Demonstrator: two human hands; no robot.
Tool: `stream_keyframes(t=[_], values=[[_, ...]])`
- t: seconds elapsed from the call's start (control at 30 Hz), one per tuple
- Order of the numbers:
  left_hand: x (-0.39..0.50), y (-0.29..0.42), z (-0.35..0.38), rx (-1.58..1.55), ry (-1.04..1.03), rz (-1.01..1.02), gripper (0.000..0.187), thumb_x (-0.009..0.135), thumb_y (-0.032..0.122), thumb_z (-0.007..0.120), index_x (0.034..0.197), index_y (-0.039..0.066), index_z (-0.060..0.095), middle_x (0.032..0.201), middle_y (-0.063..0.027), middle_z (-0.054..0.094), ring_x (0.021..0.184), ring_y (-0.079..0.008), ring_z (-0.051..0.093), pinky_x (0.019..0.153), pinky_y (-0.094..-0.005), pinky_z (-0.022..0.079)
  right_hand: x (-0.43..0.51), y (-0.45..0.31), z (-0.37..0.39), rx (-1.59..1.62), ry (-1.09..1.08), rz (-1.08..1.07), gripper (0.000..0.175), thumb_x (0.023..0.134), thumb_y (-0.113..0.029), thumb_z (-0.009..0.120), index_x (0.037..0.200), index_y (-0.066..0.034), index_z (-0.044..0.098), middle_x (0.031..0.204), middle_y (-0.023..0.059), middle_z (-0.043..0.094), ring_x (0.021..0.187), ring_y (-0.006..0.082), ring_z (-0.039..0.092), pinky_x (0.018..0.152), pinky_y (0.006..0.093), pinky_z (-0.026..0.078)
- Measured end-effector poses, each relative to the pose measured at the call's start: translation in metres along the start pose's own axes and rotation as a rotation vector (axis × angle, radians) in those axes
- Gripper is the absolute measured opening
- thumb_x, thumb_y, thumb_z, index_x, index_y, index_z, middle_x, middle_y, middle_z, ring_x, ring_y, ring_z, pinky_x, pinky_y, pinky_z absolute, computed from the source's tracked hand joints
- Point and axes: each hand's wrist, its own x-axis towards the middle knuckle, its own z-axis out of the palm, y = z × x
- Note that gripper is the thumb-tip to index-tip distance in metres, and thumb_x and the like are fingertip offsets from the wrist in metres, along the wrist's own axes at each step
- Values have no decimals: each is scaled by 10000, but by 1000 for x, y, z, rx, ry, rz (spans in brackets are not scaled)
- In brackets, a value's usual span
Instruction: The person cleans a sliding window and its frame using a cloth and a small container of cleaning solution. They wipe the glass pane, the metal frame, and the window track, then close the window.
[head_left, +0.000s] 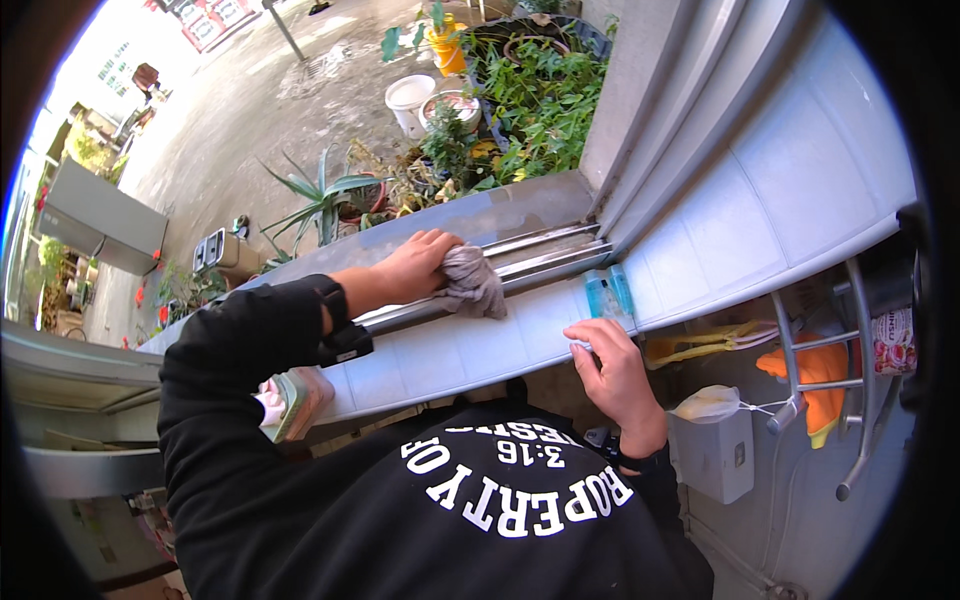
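Observation:
My left hand (417, 268) is closed around a crumpled grey cloth (471, 283), which lies over the metal sliding-window track (555, 259) and hangs onto the white tiled sill (450, 349). My right hand (611, 371) is empty, with loosely bent fingers, at the sill's front edge. Just beyond its fingertips, two translucent teal plastic objects (600, 294) rest in the sill's corner; their exact kind cannot be told. Both forearms are in black sleeves, with a dark band at each wrist.
Soap-like items in stacked plastic holders (300, 401) are at the sill's left end. To the right, a metal rack (795, 360) holds an orange cloth or glove (821, 382) above a grey bin (716, 454). Potted plants (322, 199) and buckets (410, 101) stand outside the window.

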Motion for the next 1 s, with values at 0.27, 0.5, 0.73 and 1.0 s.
stream_keyframes(t=[0.27,0.5,0.73,1.0], values=[[137,55,40,109,54,133,389,851,104,627,1211,10,512,1145,-227,590,1115,-430,560,1002,-484,455,-27,5,-14,-46,105,153,148,864,-4,669,1011,-4,689,988,143,678,938,337,645,831,405,525],[174,61,24,-120,-132,44,671,812,174,684,1406,-2,428,1300,-276,533,1243,-441,513,1098,-431,411,-7,-2,-8,-50,122,105,137,869,-18,665,1004,-4,682,976,145,679,928,343,643,836,418,523],[170,91,31,-35,-92,-101,1025,700,621,813,1446,49,405,1399,-249,470,1299,-480,425,1101,-522,395,11,26,26,-412,249,166,313,834,-94,723,1131,-28,647,1303,190,553,1232,402,495,1026,490,423],[167,53,34,-87,-5,50,743,775,449,817,1276,0,505,1249,-274,550,1171,-481,511,1024,-522,432,2,67,48,-633,260,114,158,834,-62,643,980,-53,702,1271,169,599,1308,391,478,1087,521,399]])
